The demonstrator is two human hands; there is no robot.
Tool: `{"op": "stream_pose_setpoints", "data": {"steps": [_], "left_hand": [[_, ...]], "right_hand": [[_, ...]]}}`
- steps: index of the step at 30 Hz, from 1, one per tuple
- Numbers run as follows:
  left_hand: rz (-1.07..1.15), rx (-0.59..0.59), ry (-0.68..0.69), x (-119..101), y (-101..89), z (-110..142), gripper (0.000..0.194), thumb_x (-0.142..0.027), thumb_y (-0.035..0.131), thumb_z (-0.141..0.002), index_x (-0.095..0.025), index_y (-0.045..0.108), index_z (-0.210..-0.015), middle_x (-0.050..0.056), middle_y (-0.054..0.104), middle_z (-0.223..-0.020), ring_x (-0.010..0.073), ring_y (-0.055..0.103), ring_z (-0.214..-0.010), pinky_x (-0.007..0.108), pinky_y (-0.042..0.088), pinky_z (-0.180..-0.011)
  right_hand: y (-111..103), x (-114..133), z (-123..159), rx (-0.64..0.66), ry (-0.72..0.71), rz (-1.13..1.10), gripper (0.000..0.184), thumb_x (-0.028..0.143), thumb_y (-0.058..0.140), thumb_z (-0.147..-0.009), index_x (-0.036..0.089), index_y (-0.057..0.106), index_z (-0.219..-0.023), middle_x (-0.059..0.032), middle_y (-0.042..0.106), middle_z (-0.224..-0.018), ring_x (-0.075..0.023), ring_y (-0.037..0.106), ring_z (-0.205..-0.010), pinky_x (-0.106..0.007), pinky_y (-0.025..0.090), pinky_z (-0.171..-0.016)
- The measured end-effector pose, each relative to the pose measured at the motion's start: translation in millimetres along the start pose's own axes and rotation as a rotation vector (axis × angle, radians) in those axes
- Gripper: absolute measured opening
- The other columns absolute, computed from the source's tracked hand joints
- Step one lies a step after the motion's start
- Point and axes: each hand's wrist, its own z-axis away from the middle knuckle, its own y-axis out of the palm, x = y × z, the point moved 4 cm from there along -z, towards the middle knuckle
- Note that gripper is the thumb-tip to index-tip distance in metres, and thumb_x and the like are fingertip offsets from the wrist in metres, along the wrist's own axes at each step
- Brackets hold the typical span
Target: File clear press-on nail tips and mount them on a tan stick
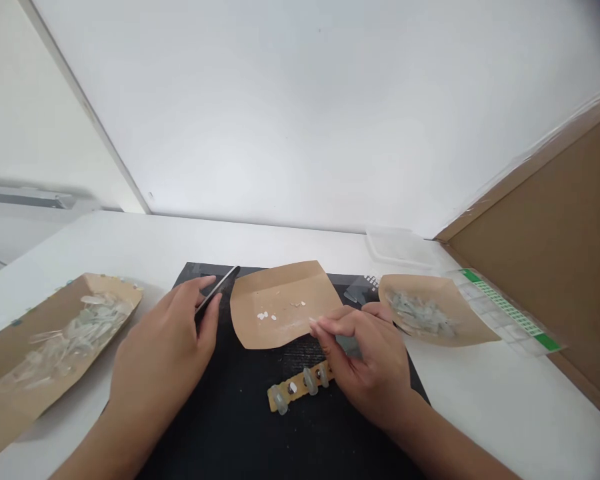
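My left hand point(160, 340) is closed around a thin, flat, dark nail file point(220, 289) with a pale edge, tilted up to the right. Thumb and forefinger of my right hand point(373, 357) pinch a tiny whitish piece point(313, 321) whose kind I cannot make out. That pinch is over the right front part of a brown paper tray point(287, 283), where several small white flakes point(263, 315) lie. Below it, a tan strip point(297, 395) carries several clear nail tips point(279, 400); my right hand hides its right end.
A brown paper tray point(20, 347) heaped with clear nail tips stands at left. Another paper tray point(460, 333) of clear pieces is at right, beside a green-edged clear case point(510, 310). A black mat point(220, 427) covers the middle; a cardboard wall point(545, 200) rises at right.
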Motion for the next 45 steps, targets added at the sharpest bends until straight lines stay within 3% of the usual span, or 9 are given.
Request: {"op": "stream_pose_setpoints", "data": {"steps": [3,8,13,23,26,29,33,39,45], "left_hand": [[-0.123,0.132,-0.028,7.8,6.2,-2.4,0.034,-0.041,0.04,-0.109,-0.024,0.063,-0.128,0.008,0.076,-0.12,0.0345,0.073,-0.1,0.04,0.049,-0.066],[-0.284,0.215,0.055,14.1,15.6,-1.0,0.037,-0.036,0.036,-0.11,-0.018,0.067,-0.118,0.013,0.076,-0.103,0.0383,0.068,-0.104,0.042,0.049,-0.069],[-0.314,0.085,0.133,19.8,16.2,-1.8,0.035,-0.04,0.044,-0.108,-0.016,0.068,-0.115,0.016,0.072,-0.106,0.0411,0.063,-0.108,0.044,0.049,-0.073],[0.362,-0.147,0.533,-27.0,-7.6,9.9,0.021,-0.019,0.059,-0.104,-0.02,0.07,-0.122,0.006,0.076,-0.099,0.0253,0.059,-0.097,0.041,0.05,-0.091],[0.559,-0.025,0.494,-42.8,-8.2,21.3,0.022,-0.019,0.059,-0.104,-0.027,0.072,-0.12,0.002,0.075,-0.099,0.022,0.062,-0.097,0.036,0.053,-0.087],[0.782,0.221,0.329,-48.4,0.7,30.2,0.019,-0.031,0.06,-0.105,-0.032,0.074,-0.118,0.001,0.075,-0.106,0.0183,0.07,-0.091,0.026,0.055,-0.063],[0.876,0.398,0.227,-50.6,9.5,36.5,0.018,-0.04,0.064,-0.102,-0.032,0.078,-0.11,0.003,0.076,-0.107,0.0216,0.074,-0.099,0.023,0.055,-0.056],[0.896,0.464,0.199,-51.3,14.4,40.5,0.018,-0.043,0.068,-0.099,-0.031,0.079,-0.106,0.003,0.076,-0.103,0.0195,0.073,-0.092,0.027,0.061,-0.074],[0.941,0.443,0.217,-53.7,14.0,41.7,0.013,-0.036,0.068,-0.1,-0.031,0.08,-0.098,0.001,0.075,-0.092,0.0167,0.071,-0.082,0.025,0.057,-0.066]], "right_hand": [[-6.6,-2.8,1.3,-0.029,-0.069,0.015,0.021,0.008,0.077,-0.092,0.019,0.06,-0.09,0.0043,0.077,-0.079,-0.0129,0.076,-0.07,-0.035,0.038,-0.074],[-15.4,-5.8,2.2,-0.063,-0.136,0.072,0.025,0.008,0.081,-0.09,0.018,0.059,-0.087,0.0027,0.077,-0.078,-0.0122,0.073,-0.066,-0.035,0.037,-0.071],[-18.2,-5.9,3.8,-0.036,-0.227,0.127,0.029,0.007,0.081,-0.09,0.019,0.056,-0.082,0.0042,0.074,-0.074,-0.0109,0.069,-0.061,-0.036,0.035,-0.068],[-28.3,-7.3,5.7,-0.022,-0.381,0.13,0.016,0.006,0.08,-0.09,0.015,0.067,-0.09,0.0007,0.079,-0.084,-0.0112,0.07,-0.066,-0.036,0.033,-0.066],[-28.0,2.5,5.2,-0.026,-0.416,0.121,0.013,0.008,0.072,-0.096,0.015,0.067,-0.087,0.0004,0.08,-0.085,-0.0104,0.07,-0.067,-0.035,0.033,-0.066],[-23.4,13.8,4.4,-0.006,-0.473,0.137,0.023,0.009,0.069,-0.098,0.017,0.065,-0.077,0.0021,0.08,-0.084,-0.0089,0.069,-0.069,-0.034,0.034,-0.066],[-15.8,21.1,4.2,0.011,-0.525,0.154,0.027,0.01,0.071,-0.095,0.019,0.063,-0.071,0.0038,0.078,-0.082,-0.0083,0.066,-0.066,-0.034,0.036,-0.067],[-12.5,25.1,4.7,0.006,-0.567,0.16,0.027,0.01,0.072,-0.093,0.019,0.063,-0.069,0.0026,0.075,-0.076,-0.0093,0.063,-0.065,-0.033,0.036,-0.068],[-11.0,25.3,4.8,0.052,-0.571,0.173,0.028,0.01,0.074,-0.091,0.02,0.062,-0.068,0.0038,0.074,-0.077,-0.009,0.065,-0.069,-0.033,0.038,-0.071]]}}
